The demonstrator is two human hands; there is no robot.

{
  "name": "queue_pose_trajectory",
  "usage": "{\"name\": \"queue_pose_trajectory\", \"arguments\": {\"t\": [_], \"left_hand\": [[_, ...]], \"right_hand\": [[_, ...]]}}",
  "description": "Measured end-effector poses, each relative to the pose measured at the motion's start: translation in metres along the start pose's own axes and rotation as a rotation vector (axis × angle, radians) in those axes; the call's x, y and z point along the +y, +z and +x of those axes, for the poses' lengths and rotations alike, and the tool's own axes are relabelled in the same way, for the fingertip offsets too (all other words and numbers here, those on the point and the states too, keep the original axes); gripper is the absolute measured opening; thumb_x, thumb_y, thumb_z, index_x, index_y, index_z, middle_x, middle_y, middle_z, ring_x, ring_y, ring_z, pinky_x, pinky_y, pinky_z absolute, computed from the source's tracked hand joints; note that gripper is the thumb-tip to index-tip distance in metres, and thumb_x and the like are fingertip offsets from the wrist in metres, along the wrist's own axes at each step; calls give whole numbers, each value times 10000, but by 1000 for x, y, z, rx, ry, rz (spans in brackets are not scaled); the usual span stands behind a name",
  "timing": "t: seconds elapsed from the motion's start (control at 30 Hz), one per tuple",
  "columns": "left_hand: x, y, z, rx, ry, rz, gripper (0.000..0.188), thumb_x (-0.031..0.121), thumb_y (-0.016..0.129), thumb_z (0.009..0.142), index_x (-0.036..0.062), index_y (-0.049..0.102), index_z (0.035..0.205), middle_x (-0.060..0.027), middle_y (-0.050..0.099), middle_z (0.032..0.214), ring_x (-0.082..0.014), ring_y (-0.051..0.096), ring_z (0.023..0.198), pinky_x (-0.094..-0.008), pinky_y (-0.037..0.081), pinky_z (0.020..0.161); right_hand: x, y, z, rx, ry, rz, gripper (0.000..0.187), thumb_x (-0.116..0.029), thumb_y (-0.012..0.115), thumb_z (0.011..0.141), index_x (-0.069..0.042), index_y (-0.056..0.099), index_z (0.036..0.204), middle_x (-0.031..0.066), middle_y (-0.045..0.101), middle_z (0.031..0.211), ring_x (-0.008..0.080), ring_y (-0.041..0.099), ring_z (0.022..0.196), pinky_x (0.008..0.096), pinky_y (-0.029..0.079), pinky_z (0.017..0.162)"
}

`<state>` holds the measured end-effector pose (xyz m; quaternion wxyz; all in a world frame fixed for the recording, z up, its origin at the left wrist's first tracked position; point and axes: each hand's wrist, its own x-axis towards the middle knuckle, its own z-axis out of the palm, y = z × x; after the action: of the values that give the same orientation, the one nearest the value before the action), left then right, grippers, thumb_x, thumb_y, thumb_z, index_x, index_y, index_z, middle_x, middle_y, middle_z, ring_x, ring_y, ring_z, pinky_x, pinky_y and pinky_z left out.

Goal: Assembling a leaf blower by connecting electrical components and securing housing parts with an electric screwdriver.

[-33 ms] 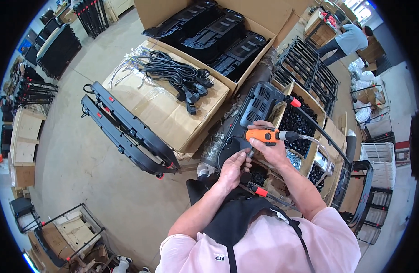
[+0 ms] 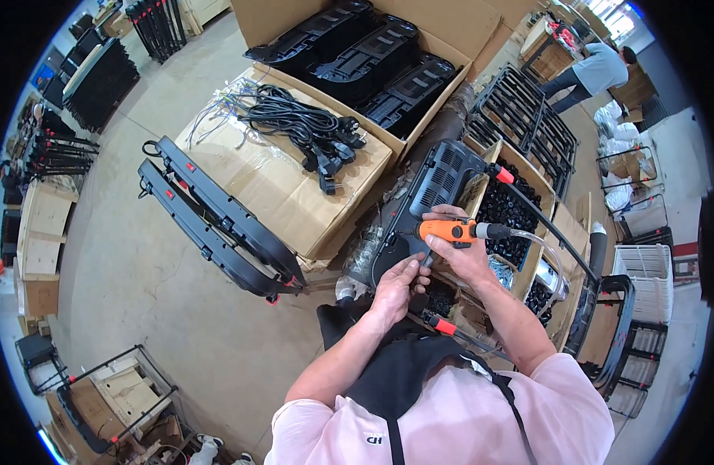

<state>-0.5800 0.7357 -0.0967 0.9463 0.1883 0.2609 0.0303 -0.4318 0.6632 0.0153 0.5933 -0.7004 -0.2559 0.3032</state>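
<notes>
My right hand (image 2: 467,256) is wrapped round an orange air screwdriver (image 2: 444,229), with a clear hose (image 2: 537,237) running from its dark rear end. Its tip points left over a black plastic housing (image 2: 438,182) with vent slots; whether tip and housing touch I cannot tell. Close below the tool, my left hand (image 2: 397,293) is closed, thumb and fingers pinched together. A small greyish thing shows at those fingertips, too small to name. The housing is part of a black tubular frame with red-ended bars (image 2: 503,173).
Right of the housing, wooden bins hold black plastic parts (image 2: 503,209) and screws (image 2: 500,271). Black power cords (image 2: 295,128) lie on a carton (image 2: 248,178); an open carton behind holds black mouldings (image 2: 365,66). Two curved black frames (image 2: 217,225) stand left. A co-worker (image 2: 597,68) bends far right.
</notes>
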Motion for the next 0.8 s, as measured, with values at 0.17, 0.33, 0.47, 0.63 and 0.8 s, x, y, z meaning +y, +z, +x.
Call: {"name": "queue_pose_trajectory", "arguments": {"t": [0.17, 0.33, 0.47, 0.63, 0.8], "left_hand": [[3, -12, -9, 66, -30, 85, 309, 250, 581, 1111, 23, 654, 1306, -80, 740, 1090, -134, 696, 893, -276, 578, 768], [3, -7, -14, 146, 17, -28, 319, 241, 554, 1120, 3, 628, 1321, -118, 751, 1140, -174, 725, 897, -308, 619, 806], [4, -9, -15, 151, -2, -55, 324, 248, 555, 1119, -2, 633, 1310, -123, 754, 1133, -190, 733, 896, -321, 627, 818], [4, -13, -10, 159, -2, -109, 326, 303, 593, 1101, 28, 663, 1263, -81, 752, 1067, -175, 717, 871, -311, 614, 774], [5, -11, -8, 194, 9, -253, 319, 342, 609, 1090, 58, 680, 1217, -26, 733, 979, -152, 691, 817, -289, 592, 732]], "right_hand": [[-7, 11, 11, -81, -53, -194, 484, -74, 793, 892, -20, 601, 1333, 104, 695, 1270, 168, 661, 1170, 329, 549, 1010], [0, 16, 18, -103, -107, -285, 366, -86, 805, 868, -41, 683, 1209, 71, 714, 1163, 153, 685, 1057, 324, 560, 942], [-3, 16, 20, -95, -73, -277, 362, -89, 807, 867, -38, 684, 1204, 66, 713, 1156, 147, 682, 1045, 319, 561, 931], [-9, 22, 20, -70, -79, -133, 451, -100, 812, 870, -30, 649, 1285, 79, 704, 1169, 147, 665, 1052, 316, 551, 941], [-32, 3, -18, -26, 20, -77, 607, -110, 816, 861, 20, 548, 1389, 174, 699, 1315, 219, 665, 1221, 366, 534, 1072]]}}
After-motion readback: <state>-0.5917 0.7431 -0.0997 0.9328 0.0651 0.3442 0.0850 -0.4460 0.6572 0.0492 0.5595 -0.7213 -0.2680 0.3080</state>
